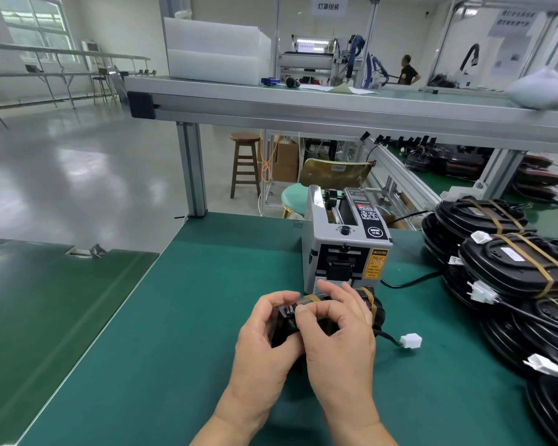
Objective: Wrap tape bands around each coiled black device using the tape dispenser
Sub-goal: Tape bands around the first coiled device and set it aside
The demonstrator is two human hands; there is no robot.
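Observation:
A coiled black device (376, 309) stands on edge on the green mat, just in front of the grey tape dispenser (343, 243). My left hand (268, 336) grips its left side, fingers curled over the top. My right hand (335, 329) holds it from the near side, thumb pressing a yellowish tape band (313, 298) onto the top edge. A second tape band (369, 299) crosses the device's right end. Its cable ends in a white connector (411, 341) on the mat. Most of the device is hidden by my hands.
Several taped black devices (516, 262) are stacked along the right side of the green table (181, 317). The dispenser's black power cord (413, 280) runs right toward them. An aluminium shelf frame (303, 107) spans overhead behind the dispenser.

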